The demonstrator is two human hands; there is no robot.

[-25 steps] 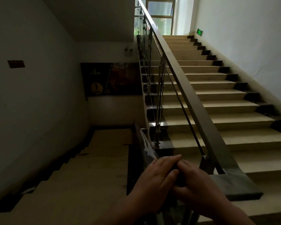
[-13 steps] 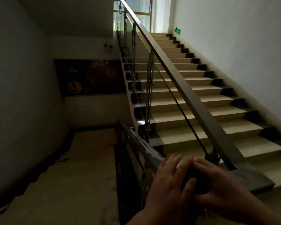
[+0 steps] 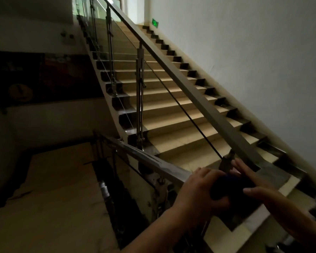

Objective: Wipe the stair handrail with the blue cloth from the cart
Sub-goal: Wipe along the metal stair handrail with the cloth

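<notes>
Blue cloth (image 3: 232, 187), mostly hidden, seems clutched by left hand (image 3: 199, 194); right hand (image 3: 259, 190) spread.

Two bare, sleeveless forearms (image 3: 162, 227)

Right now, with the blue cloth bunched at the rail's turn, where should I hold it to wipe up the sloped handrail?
Probably keep the blue cloth pressed from above by its bunched middle, left hand wrapped over it, right hand steadying its far side. The handrail is flat-topped and climbs away to the upper left, so a palm-down hold should let the cloth slide along it.
</notes>
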